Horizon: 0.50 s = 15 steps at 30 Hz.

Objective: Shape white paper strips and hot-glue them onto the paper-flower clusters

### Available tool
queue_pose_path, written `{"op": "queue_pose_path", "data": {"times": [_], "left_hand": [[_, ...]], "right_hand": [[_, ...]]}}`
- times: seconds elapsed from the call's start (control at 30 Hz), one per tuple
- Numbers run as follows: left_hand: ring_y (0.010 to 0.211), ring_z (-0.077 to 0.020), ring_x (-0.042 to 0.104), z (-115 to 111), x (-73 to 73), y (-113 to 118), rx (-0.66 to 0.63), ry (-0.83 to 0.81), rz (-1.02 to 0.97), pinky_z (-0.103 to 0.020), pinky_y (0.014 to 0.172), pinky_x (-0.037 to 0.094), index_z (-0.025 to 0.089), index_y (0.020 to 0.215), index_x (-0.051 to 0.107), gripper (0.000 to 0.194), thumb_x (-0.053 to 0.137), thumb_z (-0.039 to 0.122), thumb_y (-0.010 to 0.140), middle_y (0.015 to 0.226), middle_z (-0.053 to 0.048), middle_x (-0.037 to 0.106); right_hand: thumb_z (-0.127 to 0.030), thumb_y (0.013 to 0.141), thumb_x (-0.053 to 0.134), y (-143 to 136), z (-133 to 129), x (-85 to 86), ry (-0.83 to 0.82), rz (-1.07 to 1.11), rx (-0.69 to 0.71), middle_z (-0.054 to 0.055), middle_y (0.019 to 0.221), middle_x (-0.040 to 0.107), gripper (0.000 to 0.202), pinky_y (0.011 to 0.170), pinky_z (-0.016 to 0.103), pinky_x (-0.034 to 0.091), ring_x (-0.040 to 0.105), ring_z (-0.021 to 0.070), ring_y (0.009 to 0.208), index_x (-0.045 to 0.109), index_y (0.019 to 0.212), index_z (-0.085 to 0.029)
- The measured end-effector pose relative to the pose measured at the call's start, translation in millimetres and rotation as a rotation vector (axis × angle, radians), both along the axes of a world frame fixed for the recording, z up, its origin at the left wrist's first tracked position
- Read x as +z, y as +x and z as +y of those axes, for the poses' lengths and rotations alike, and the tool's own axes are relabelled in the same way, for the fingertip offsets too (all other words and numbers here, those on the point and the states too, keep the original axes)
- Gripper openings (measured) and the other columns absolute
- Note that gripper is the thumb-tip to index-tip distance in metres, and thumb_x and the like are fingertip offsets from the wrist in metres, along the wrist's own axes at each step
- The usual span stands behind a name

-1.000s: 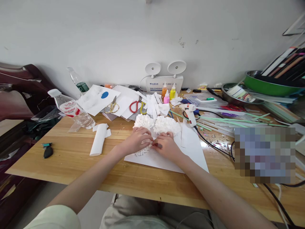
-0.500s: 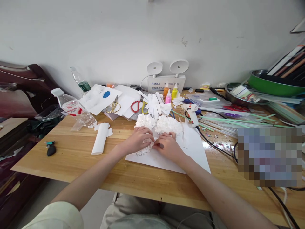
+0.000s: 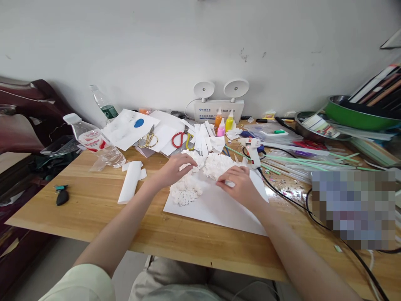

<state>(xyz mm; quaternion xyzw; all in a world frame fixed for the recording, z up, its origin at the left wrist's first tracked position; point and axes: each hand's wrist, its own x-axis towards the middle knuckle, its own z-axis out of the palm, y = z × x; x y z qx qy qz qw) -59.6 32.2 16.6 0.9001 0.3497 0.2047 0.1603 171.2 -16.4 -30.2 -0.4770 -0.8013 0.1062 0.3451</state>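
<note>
White ruffled clusters of small pieces lie on a white sheet (image 3: 216,211) on the wooden table. One cluster (image 3: 186,193) is at the sheet's left, below my left hand (image 3: 177,169). That hand hovers over the clusters' upper left edge, thumb and fingers apart, with nothing seen between them. My right hand (image 3: 239,184) is over the sheet's right part, beside another cluster (image 3: 216,165). Its thumb and forefinger are close together; whether something tiny is between them cannot be made out.
Behind are scissors (image 3: 151,139), red-handled pliers (image 3: 178,140), paint bottles (image 3: 229,121) and paper strips. A glue gun (image 3: 253,152) with a black cable is to the right, by plastic sticks. A water bottle (image 3: 97,142) and a paper roll (image 3: 130,182) are at left.
My hands have moved apart, the left one up and left, the right one to the right. The lower left cluster, partly covered before, now shows more fully.
</note>
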Motion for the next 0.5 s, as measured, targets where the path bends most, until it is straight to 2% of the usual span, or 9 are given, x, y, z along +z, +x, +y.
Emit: {"op": "queue_pose_path", "data": {"times": [0.2,0.3,0.5], "left_hand": [[0.083,-0.0148,0.055,-8,-9.9,20,-0.09,-0.081,0.077,-0.032,0.084,0.034,0.02,0.083,0.062,0.018,0.045,0.027,0.084,0.086,-0.002,0.064],[0.085,-0.0151,0.054,-15,-14.6,22,-0.105,-0.082,0.113,-0.035,0.087,0.029,0.021,0.078,0.062,0.017,0.048,0.03,0.082,0.087,0.0,0.064],[0.096,-0.0188,0.049,-22,-20.0,18,-0.163,-0.036,0.144,-0.04,0.093,0.02,0.024,0.081,0.064,0.015,0.056,0.037,0.077,0.09,0.0,0.064]], "right_hand": [[-0.025,0.076,0.057,43,14,8.0,0.155,0.057,-0.151,0.003,0.068,0.064,0.009,0.073,0.032,0.041,0.054,0.018,0.073,0.06,0.069,-0.021],[-0.026,0.076,0.056,56,16,10.8,0.157,0.028,-0.237,0.002,0.068,0.064,0.008,0.068,0.032,0.043,0.055,0.018,0.069,0.06,0.07,-0.022],[-0.029,0.075,0.055,68,17,15.8,0.098,-0.03,-0.38,0.002,0.069,0.064,0.01,0.054,0.028,0.041,0.052,0.0154,0.058,0.06,0.07,-0.022]]}}
